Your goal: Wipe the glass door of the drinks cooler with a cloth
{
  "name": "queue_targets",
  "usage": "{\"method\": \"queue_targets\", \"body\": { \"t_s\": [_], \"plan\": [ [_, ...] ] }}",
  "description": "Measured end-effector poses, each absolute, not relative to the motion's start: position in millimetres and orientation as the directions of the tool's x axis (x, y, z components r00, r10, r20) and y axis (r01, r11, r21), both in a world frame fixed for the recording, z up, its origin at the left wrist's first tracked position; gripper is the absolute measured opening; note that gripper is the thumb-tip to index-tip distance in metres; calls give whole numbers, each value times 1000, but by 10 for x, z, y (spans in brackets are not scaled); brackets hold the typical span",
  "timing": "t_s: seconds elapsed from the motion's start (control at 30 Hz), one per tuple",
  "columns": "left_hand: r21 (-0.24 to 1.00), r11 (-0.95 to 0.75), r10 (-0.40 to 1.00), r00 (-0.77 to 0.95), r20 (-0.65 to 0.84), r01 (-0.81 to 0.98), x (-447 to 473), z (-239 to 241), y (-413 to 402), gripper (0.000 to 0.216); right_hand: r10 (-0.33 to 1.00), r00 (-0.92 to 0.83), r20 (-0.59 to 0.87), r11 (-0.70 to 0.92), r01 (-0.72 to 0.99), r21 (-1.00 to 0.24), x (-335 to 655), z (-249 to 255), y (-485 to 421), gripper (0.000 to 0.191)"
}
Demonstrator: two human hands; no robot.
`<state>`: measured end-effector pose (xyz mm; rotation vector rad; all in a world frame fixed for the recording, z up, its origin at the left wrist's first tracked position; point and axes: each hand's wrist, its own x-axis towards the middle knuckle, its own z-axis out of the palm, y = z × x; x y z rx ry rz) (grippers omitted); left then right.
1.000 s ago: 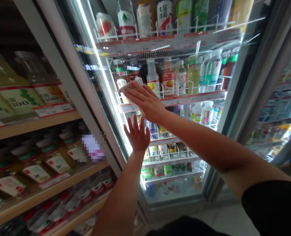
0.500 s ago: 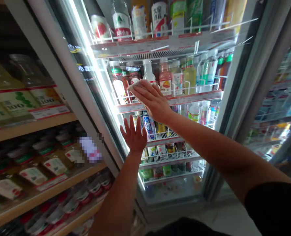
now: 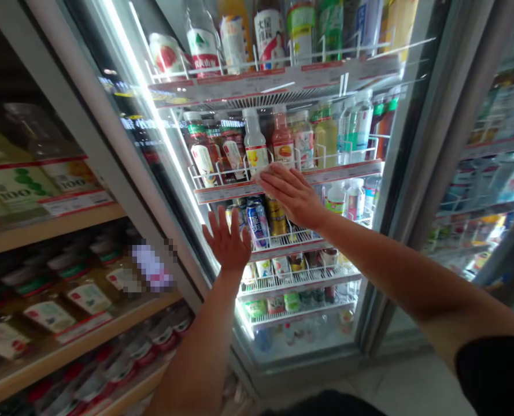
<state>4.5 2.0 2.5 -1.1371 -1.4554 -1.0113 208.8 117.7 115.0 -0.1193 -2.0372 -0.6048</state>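
Shop cooler, glass door [image 3: 326, 277] shut. Right hand [image 3: 290, 195] flat, pressing cloth [image 3: 269, 171] on glass; left hand [image 3: 227, 241] open, grip empty, palm on glass.

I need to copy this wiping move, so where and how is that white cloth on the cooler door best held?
Judging by its pose, flat under the palm: the white cloth lies spread against the glass door, only its edge showing past the right hand. Come from the front, square to the glass, fingers splayed over it. The left hand braces open lower down.
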Motion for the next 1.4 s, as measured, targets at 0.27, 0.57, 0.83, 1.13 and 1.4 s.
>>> {"method": "queue_targets", "body": {
  "t_s": [0.27, 0.57, 0.83, 1.13, 1.4],
  "plan": [
    [78, 188, 170, -110, 979, 979, 24, 22, 27, 57, -34, -336, 941, 894, 410, 179, 2431, 1165, 1415, 58],
    [110, 146, 192, -137, 972, 983, 26, 18, 25, 57, -77, -288, 954, 870, 449, 206, 2835, 1076, 1634, 48],
    [101, 162, 193, -132, 972, 982, 26, 19, 16, 56, -40, -204, 978, 859, 492, 137, 3145, 866, 1850, 48],
    [66, 188, 175, -100, 980, 980, 42, 26, 18, 55, -68, 67, 995, 844, 535, 22, 3321, 901, 2078, 48],
    [59, 161, 168, -87, 982, 985, 26, 6, 28, 53, 9, 142, 990, 848, 524, -83, 3432, 1016, 2188, 51]
  ]
}}
